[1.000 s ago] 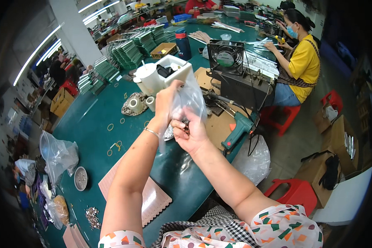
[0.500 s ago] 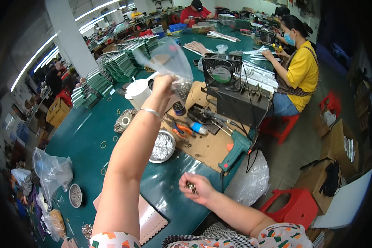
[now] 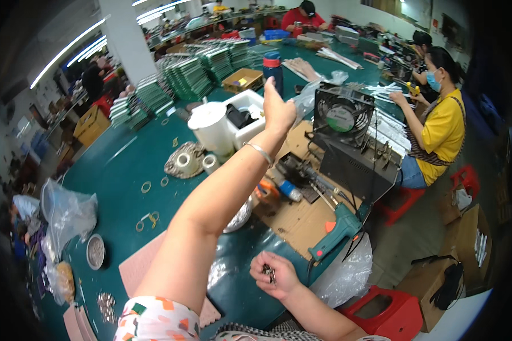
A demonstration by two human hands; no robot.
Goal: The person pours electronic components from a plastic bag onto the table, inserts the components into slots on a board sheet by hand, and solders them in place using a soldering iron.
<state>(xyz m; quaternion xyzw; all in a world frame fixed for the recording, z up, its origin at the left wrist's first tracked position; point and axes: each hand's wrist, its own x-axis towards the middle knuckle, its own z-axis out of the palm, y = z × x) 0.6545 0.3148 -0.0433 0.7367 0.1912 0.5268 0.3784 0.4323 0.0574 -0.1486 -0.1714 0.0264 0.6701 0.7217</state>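
Observation:
My left hand [image 3: 279,113] reaches far forward over the table, beside a white foam box [image 3: 250,132]. Its fingers look apart with nothing visible in them, though the palm side is hidden. Just past it lies a clear plastic bag [image 3: 308,98]. A dark bottle with a red band [image 3: 272,71] stands behind the fingers. Near the front edge, my right hand [image 3: 276,275] is curled palm up around a small heap of shiny metal pieces [image 3: 269,274]. Under my left forearm, a bowl of silvery bits [image 3: 240,219] is mostly covered.
A fan [image 3: 342,111] on a black metal box stands right of centre. On cardboard lie a green glue gun [image 3: 337,232], a blue-handled tool [image 3: 290,190] and orange-handled pliers [image 3: 265,190]. A white tub [image 3: 211,126] stands left. A person in yellow [image 3: 440,128] works at right.
My left hand has moved right and let go of the clear plastic bag, which now lies beyond it. The view has shifted left. My right hand still cups the metal pieces.

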